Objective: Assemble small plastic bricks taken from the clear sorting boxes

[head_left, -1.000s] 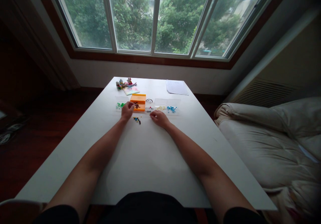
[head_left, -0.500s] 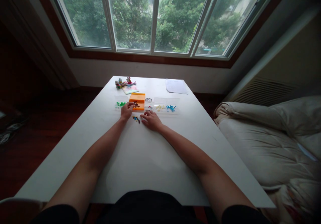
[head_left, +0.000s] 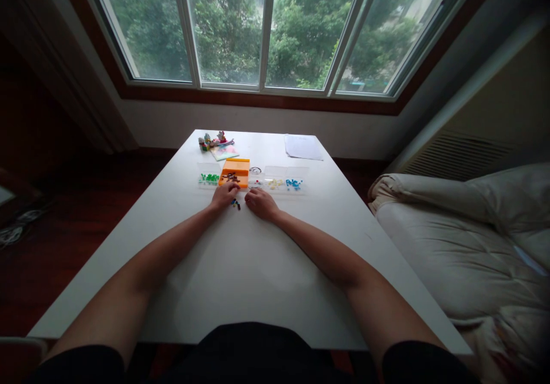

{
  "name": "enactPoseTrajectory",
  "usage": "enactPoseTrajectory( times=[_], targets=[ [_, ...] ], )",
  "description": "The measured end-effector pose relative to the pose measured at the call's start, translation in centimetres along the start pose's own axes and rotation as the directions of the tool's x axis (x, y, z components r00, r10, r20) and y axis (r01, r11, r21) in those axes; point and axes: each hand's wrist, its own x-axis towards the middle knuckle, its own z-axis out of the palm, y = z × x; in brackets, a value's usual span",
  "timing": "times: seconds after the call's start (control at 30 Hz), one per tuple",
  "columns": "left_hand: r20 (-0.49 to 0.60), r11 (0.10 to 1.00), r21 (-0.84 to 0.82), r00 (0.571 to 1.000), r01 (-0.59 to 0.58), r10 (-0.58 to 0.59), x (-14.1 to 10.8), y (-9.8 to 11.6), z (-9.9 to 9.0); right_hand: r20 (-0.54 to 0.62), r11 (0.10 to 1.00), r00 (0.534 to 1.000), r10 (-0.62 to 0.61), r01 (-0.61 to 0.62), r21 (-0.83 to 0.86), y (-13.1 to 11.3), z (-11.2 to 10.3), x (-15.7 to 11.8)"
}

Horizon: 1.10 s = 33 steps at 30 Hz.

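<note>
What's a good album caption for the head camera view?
Left hand and right hand near an orange box of brown pieces on a white table.

The orange box holds dark brown pieces. From that box, green pieces show at nine o'clock, pale yellow pieces at three, blue pieces farther out. The loose pile at six mixes blue and dark brown. The tabletop is plain white, the card at eleven pastel with pink, the sofa at four cream, the window surround at twelve reddish brown.
</note>
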Motion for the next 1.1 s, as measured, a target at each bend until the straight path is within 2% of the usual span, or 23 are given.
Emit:
enactPoseTrajectory(
  times=[0.1,0.23,0.33,0.4,0.47,0.57,0.63,0.7,0.9,1.03,1.1],
  targets=[
    [0.135,0.981,0.072,0.976,-0.179,0.168,-1.7,0.0,-0.7,0.001,1.0,1.0,0.021,-0.021,0.012,0.2,0.1,0.2],
    [0.256,0.892,0.182,0.896,-0.413,0.362,-3.9,0.0,-0.8,0.014,0.999,0.999,0.031,-0.031,0.024,0.5,0.4,0.5],
    [0.34,0.841,0.272,0.864,-0.467,0.37,-4.5,0.1,-0.6,-0.03,0.999,0.999,0.02,-0.02,0.025,1.3,0.3,0.3],
    [0.397,0.826,0.304,0.851,-0.475,0.343,-4.4,0.1,-0.5,-0.119,0.998,0.991,0.053,-0.05,0.029,2.2,-0.2,0.2],
    [0.456,0.813,0.308,0.827,-0.494,0.33,-4.1,0.1,-0.5,-0.243,0.989,0.958,0.151,-0.147,0.034,3.4,-1.0,0.1],
    [0.523,0.794,0.293,0.784,-0.533,0.334,-3.6,0.1,-0.4,-0.383,0.938,0.861,0.334,-0.345,0.04,5.5,-1.9,0.2],
    [0.55,0.781,0.283,0.762,-0.557,0.343,-3.3,0.2,-0.1,-0.415,0.891,0.801,0.431,-0.449,0.058,6.8,-2.3,0.2],
    [0.564,0.77,0.276,0.746,-0.575,0.354,-3.0,0.4,0.3,-0.416,0.858,0.767,0.489,-0.508,0.07,7.8,-2.3,0.0],
    [0.547,0.76,0.276,0.747,-0.588,0.379,-2.1,2.1,1.9,-0.447,0.85,0.738,0.505,-0.515,0.111,8.4,-2.2,-0.6],
    [0.434,0.787,0.268,0.799,-0.555,0.416,-1.9,3.2,2.2,-0.456,0.877,0.756,0.471,-0.456,0.15,7.2,-2.5,-0.8],
    [0.363,0.81,0.262,0.831,-0.525,0.422,-2.0,3.4,1.9,-0.439,0.896,0.783,0.44,-0.412,0.164,6.4,-2.6,-1.0]
  ],
)
